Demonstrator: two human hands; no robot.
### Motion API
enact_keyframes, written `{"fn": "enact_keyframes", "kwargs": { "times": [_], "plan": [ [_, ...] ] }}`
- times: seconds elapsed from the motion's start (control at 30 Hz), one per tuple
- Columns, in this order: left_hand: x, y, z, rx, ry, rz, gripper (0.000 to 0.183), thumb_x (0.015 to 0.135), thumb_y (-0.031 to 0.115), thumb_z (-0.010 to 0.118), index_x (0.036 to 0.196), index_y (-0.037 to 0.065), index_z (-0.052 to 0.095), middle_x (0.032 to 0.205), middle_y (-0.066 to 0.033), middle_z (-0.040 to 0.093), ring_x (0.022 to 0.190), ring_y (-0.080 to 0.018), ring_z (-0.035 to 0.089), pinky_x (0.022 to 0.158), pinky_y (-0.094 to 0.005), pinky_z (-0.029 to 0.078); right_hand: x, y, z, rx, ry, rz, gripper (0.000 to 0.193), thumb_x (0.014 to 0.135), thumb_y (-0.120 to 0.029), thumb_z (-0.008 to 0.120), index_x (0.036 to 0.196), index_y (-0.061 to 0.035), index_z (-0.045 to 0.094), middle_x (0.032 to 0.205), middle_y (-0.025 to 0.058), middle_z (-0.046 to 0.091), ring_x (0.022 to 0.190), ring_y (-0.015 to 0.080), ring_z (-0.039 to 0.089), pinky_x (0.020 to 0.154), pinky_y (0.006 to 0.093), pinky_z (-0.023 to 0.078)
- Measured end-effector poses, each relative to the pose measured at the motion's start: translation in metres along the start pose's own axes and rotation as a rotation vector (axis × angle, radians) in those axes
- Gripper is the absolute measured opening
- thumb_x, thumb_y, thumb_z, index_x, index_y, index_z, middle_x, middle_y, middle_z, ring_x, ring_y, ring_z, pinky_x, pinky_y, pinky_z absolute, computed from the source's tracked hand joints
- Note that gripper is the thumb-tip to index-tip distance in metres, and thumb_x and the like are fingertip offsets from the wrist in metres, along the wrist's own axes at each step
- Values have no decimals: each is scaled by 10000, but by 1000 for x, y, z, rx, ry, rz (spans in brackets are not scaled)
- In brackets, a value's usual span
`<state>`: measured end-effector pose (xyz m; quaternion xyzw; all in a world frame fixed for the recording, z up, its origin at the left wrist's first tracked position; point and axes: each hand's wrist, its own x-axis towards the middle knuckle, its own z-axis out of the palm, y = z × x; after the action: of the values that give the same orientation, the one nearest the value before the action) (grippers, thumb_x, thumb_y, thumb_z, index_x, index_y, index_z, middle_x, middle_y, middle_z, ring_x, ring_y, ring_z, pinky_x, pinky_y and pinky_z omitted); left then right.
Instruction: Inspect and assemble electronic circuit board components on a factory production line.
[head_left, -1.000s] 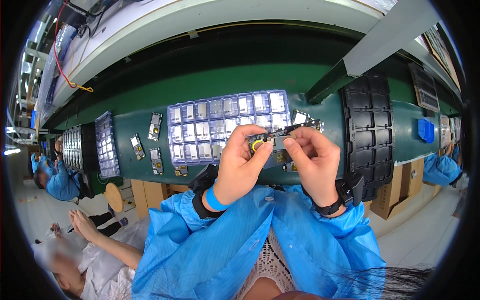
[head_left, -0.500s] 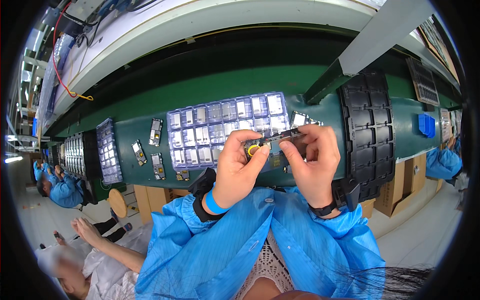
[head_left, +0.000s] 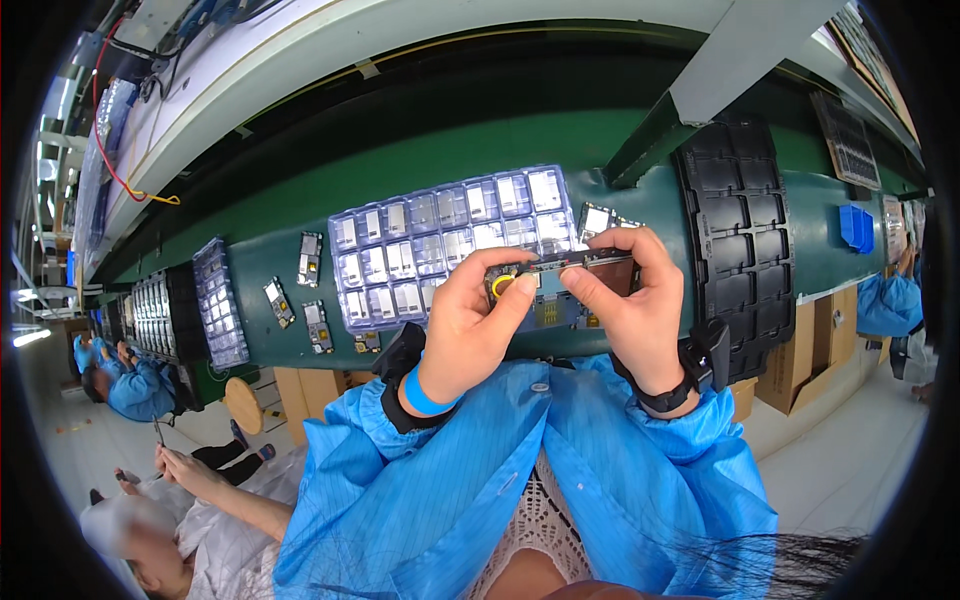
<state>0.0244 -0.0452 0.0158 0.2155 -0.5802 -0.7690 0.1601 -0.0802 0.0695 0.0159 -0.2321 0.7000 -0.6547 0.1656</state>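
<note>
Boards (head_left: pixel 318 325), four, loose on green bench (head_left: pixel 270 235), left of and below one large clear tray (head_left: pixel 373 243). Next, left hand (head_left: pixel 475 312), pinching the left end of one dark electronic assembly (head_left: pixel 549 287) between thumb and forefinger, held above the bench before the tray. Probably light, stiff, fragile; best gripped by the edges. Right hand (head_left: pixel 637 308), pinching the right part, thumb on the face; cannot tell about hidden fingertips. Farther right, one large black tray (head_left: pixel 733 175), one blue bin (head_left: pixel 856 230).

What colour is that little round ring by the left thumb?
The ring is yellow. It shows best in the head view.
</note>
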Motion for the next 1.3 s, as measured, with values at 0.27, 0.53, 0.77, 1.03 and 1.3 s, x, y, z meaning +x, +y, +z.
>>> {"fn": "enact_keyframes", "kwargs": {
  "times": [0.27, 0.53, 0.77, 1.03, 1.3],
  "plan": [
    [2, -18, 2, 86, 11, 87, 185, 850, 57, 535, 1009, -29, 496, 844, -40, 554, 760, -52, 492, 647, -188, 417, -5, 9, -5, -138, 51, -58, 256, 637, -37, 722, 826, 18, 559, 766, 70, 523, 641, 134, 596, 563, 218, 484],
    [17, -26, 26, 70, -89, -99, 223, 828, 19, 552, 1033, -11, 471, 860, -45, 570, 759, -67, 525, 673, -201, 440, -5, 33, -36, 25, 2, 187, 271, 639, -83, 720, 842, 7, 566, 785, 75, 549, 648, 140, 616, 553, 235, 481],
    [35, -60, 55, 72, -91, -82, 234, 818, 12, 566, 1028, -21, 468, 855, -38, 561, 756, -64, 514, 662, -193, 428, -5, 54, -71, 22, 140, 173, 534, 669, -132, 728, 1081, -8, 411, 832, 133, 573, 635, 187, 620, 594, 271, 473],
    [50, -79, 78, 8, -91, -291, 468, 887, 114, 481, 1292, 26, 263, 1078, -131, 521, 954, -169, 526, 811, -282, 444, 41, 131, -184, 303, 274, 365, 191, 840, -60, 517, 1020, 2, 511, 710, 46, 562, 536, 98, 537, 477, 224, 444],
    [43, -91, 50, 118, 195, -270, 314, 881, 92, 472, 1176, 46, 375, 1122, -127, 505, 941, -230, 568, 821, -333, 475, 207, 274, -303, -45, 710, 338, 190, 817, -77, 562, 997, -25, 597, 701, 67, 599, 512, 108, 548, 428, 235, 454]
  ]
}}
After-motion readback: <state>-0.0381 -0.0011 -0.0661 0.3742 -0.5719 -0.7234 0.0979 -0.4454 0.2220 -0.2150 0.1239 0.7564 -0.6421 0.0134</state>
